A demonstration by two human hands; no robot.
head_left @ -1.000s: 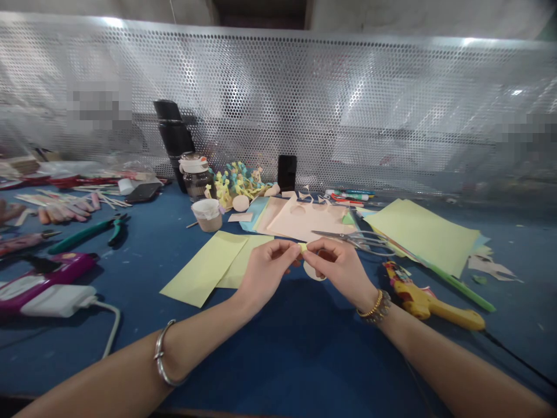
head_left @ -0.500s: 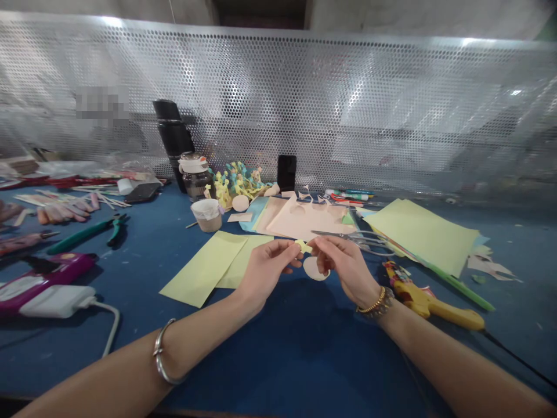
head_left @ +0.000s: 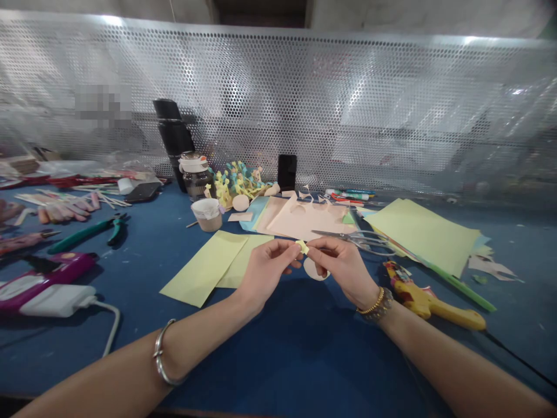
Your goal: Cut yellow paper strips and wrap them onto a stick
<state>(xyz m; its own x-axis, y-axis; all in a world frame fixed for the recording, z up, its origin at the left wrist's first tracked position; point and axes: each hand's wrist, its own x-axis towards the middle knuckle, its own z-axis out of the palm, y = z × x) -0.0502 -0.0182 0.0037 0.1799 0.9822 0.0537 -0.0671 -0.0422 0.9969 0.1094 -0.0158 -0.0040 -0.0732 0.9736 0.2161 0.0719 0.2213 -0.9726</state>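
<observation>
Between my two hands is a small piece of yellow paper (head_left: 301,247). My left hand (head_left: 274,264) pinches it from the left with thumb and fingers. My right hand (head_left: 342,264) is closed on its right side, thumb and fingertips against it. Just below my right fingers a pale round paper disc (head_left: 314,269) lies on the table, partly covered by them. Two yellow paper sheets (head_left: 204,267) overlap beside my left hand. Behind my right hand are scissors (head_left: 348,235), lying partly over pale pink paper (head_left: 282,217) with cut-outs.
A yellow glue gun (head_left: 429,302) and a stack of yellow sheets (head_left: 422,229) lie at right. At left are green-handled pliers (head_left: 82,235) and a purple-and-white device (head_left: 56,284). A paper cup (head_left: 206,215), lidded jar (head_left: 194,174) and upright phone (head_left: 287,172) stand behind.
My right thumb and fingers have moved slightly left, closer to my left fingertips, and the small yellow paper has turned a little. My left hand is nearly still.
</observation>
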